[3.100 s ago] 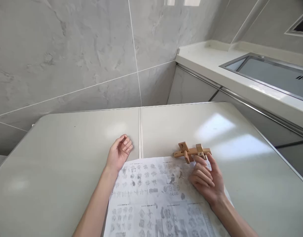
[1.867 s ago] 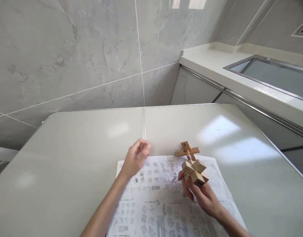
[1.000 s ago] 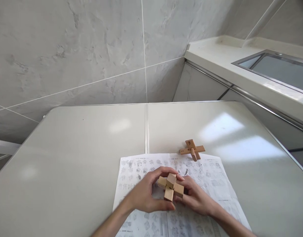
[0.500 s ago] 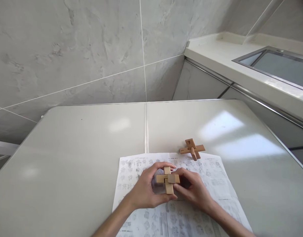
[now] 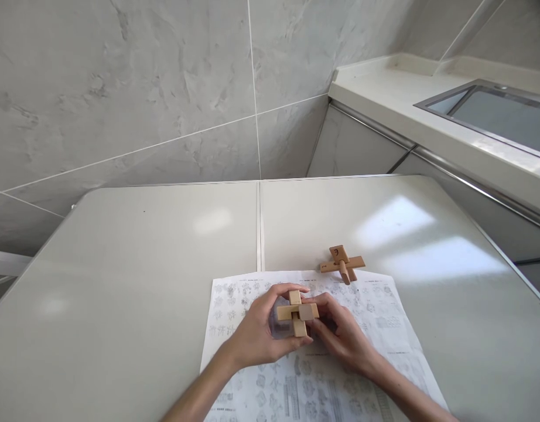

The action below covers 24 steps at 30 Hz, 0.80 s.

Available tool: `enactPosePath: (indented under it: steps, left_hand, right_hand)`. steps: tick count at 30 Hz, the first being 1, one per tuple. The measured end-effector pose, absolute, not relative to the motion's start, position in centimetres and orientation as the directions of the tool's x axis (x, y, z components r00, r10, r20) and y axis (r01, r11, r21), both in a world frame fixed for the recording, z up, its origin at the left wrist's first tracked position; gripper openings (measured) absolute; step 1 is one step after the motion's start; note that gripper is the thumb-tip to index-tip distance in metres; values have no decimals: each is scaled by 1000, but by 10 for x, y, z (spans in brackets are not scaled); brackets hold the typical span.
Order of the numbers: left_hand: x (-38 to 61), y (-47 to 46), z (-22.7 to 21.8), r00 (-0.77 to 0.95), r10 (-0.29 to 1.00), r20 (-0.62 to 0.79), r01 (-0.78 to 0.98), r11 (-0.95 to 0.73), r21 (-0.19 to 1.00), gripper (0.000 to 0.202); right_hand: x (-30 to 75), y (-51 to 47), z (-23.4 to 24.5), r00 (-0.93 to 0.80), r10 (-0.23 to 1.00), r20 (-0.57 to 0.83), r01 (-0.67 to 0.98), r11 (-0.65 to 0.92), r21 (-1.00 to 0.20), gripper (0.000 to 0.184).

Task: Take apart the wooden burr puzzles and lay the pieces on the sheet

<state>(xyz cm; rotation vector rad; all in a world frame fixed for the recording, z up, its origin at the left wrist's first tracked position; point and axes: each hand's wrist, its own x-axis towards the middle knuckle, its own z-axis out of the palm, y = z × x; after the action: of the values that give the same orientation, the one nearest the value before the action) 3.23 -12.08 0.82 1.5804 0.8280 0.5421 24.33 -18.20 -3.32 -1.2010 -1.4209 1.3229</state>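
Observation:
A wooden burr puzzle (image 5: 287, 313) of crossed light blocks is held just above the printed sheet. My left hand (image 5: 262, 328) spans it, with fingers at the far end and the thumb at the near end of one block. From the right, my right hand (image 5: 340, 331) pinches the puzzle's side, its fingertips partly hidden behind the blocks. One block end, greyish brown, points up toward me. Beyond my right hand lies a second, darker wooden puzzle (image 5: 342, 265) of interlocked pieces with black marks on them.
The creased instruction sheet (image 5: 235, 351), covered in small printed diagrams, lies under my hands. It rests on a pale folding table (image 5: 120, 281) with a seam down the middle. A grey tiled wall (image 5: 164, 88) stands behind; a white counter (image 5: 384, 94) with a sink is at right.
Both hands and the puzzle have shifted slightly up and left. The puzzle is tilted a little differently, and its upright block end sits further right against the crossing block.

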Motion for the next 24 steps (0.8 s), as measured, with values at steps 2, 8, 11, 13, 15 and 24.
enactPosePath:
  steps: [2, 8, 11, 13, 15, 24]
  left_hand:
    - [31, -119, 8, 633, 764, -122, 262, -63, 963, 71]
    - [24, -110, 3, 631, 775, -47, 353, -233, 906, 70]
    - [17, -102, 1, 611, 792, 12, 392, -316, 864, 68]
    - [11, -96, 0, 582, 813, 19, 457, -346, 819, 64]
    - [4, -90, -1, 560, 828, 10, 534, -370, 760, 62]
    - [-20, -75, 1, 636, 767, 80, 598, -556, 577, 53]
  right_hand:
    - [243, -182, -34, -179, 984, -17, 98, 0, -995, 14]
    - [245, -180, -36, -94, 993, 69, 212, 87, -973, 16]
    - [246, -179, -37, -88, 991, 102, 224, 119, -967, 16]
    - [246, -179, -38, -101, 991, 90, 229, 111, -967, 16]
    - [246, -180, -38, -117, 991, 70, 231, 95, -968, 15]
    - [245, -179, -33, -125, 992, 34, 232, 62, -971, 14]
